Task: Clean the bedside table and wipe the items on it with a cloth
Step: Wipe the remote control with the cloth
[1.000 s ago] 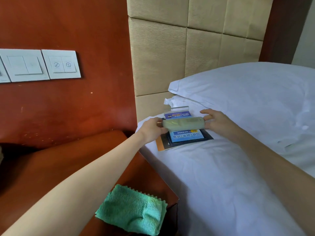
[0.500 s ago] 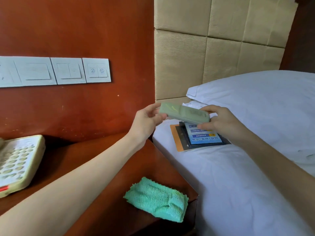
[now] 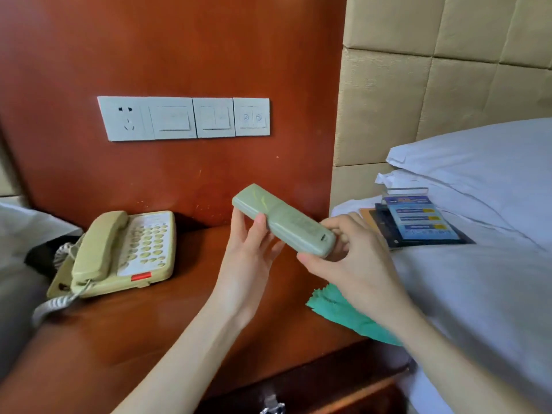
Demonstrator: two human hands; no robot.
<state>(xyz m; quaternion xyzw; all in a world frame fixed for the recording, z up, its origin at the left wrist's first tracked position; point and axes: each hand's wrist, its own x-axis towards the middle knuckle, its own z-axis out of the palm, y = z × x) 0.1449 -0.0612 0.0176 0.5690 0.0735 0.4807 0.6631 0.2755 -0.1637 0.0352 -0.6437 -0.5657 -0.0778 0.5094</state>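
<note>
Both hands hold a pale green remote control (image 3: 283, 221) in the air above the wooden bedside table (image 3: 155, 321). My left hand (image 3: 251, 249) grips its far end with thumb and fingers. My right hand (image 3: 349, 264) pinches its near end. The remote slants down to the right. A green cloth (image 3: 337, 312) lies on the table's right edge, partly hidden under my right forearm. A beige corded telephone (image 3: 119, 252) sits at the table's back left.
Cards and a clear acrylic stand (image 3: 415, 219) lie on the white bed (image 3: 478, 294) to the right, below a pillow (image 3: 484, 162). A row of wall switches and a socket (image 3: 182, 118) is on the red-brown panel behind. A padded headboard (image 3: 418, 85) rises at right.
Both hands lifted the remote off the cards on the bed and carried it left, over the bedside table. The view swung left, bringing the telephone into sight.
</note>
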